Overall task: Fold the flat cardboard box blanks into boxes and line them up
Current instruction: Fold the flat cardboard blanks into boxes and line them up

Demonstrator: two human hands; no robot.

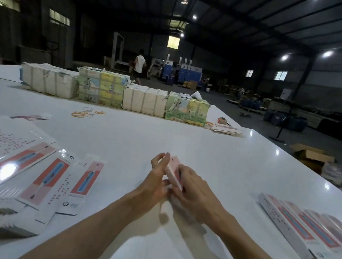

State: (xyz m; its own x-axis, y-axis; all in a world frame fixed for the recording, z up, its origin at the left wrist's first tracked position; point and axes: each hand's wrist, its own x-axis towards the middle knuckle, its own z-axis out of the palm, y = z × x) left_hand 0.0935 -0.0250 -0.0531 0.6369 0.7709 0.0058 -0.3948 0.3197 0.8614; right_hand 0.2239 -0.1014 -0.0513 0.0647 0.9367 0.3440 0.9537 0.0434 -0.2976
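Well left of my left grip (156, 179) sits the fanned stack of flat white-and-pink cardboard blanks (27, 172), while it and my right grip (194, 190) both clasp the slim pink-and-white cardboard box (172, 168) between them, its long axis pointing away and tilted up off the white worktop (187, 136), with the row of finished boxes (299, 227) lying rightward, nearer the right grip.

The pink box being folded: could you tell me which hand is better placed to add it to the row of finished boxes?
Probably the right hand: it grips the pink box, and the row of finished boxes lies on that side.
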